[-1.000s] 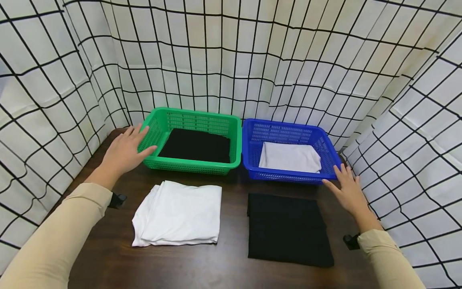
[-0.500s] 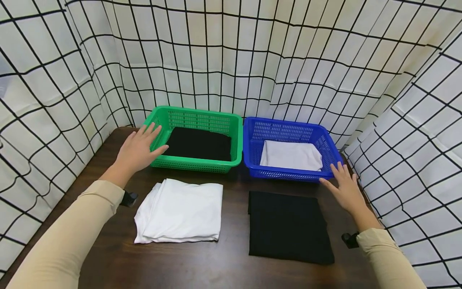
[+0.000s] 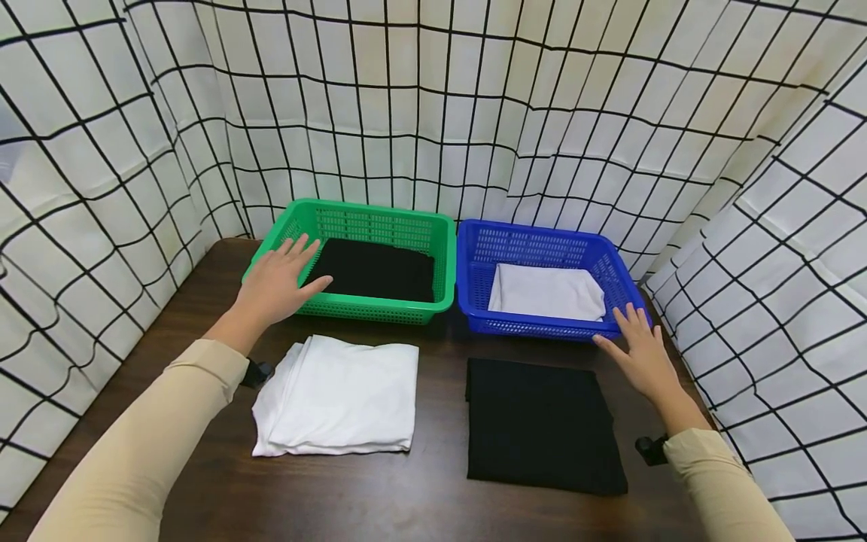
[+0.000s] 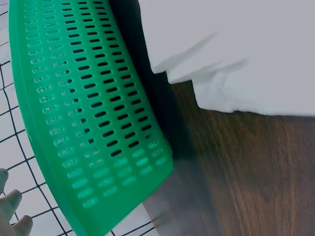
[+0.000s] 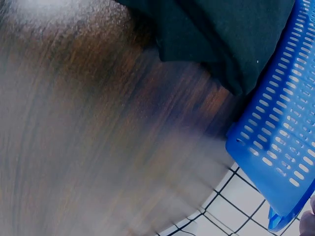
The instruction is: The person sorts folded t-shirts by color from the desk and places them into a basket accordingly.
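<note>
The left hand point(image 3: 274, 282) was by the near left part of the green basket point(image 3: 379, 309), and the right hand point(image 3: 643, 357) was by the near right corner of the blue basket point(image 3: 535, 328). On both hands the fingers were spread, with the thumb out to the side, and they pinched nothing. I could not tell if any fingertips touched the baskets.

A small black cloth point(image 3: 372, 269) lay in the green basket, and a small white cloth point(image 3: 545, 292) lay in the blue basket. On the brown table point(image 3: 433, 508), a big white cloth point(image 3: 345, 395) lay on the near left and a big black cloth point(image 3: 542, 425) on the near right, both folded.

It looked like a reaching step. To pick up anything, the fingers would need to curl round an edge, softly for a cloth, so its folds stayed neat.
</note>
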`<state>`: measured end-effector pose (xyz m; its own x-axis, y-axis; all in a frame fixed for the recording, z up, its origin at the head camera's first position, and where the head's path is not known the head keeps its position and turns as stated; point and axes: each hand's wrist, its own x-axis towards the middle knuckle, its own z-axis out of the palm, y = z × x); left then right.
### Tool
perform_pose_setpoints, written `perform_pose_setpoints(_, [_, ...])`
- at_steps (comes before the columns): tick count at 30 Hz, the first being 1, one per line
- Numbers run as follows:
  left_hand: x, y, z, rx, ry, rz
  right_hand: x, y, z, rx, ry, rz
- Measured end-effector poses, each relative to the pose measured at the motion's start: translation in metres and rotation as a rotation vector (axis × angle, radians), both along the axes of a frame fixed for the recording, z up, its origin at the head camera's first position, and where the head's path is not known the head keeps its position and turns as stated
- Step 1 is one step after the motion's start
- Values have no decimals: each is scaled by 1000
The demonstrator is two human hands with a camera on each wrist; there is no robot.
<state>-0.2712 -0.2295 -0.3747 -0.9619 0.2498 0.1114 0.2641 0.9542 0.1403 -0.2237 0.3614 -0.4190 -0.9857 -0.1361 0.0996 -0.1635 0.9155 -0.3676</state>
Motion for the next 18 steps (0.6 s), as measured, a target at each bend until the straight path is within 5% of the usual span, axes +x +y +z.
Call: perform_pose_setpoints(18, [1,19,-5,35,-16,-16,-1,-10,0,15,-11,-1])
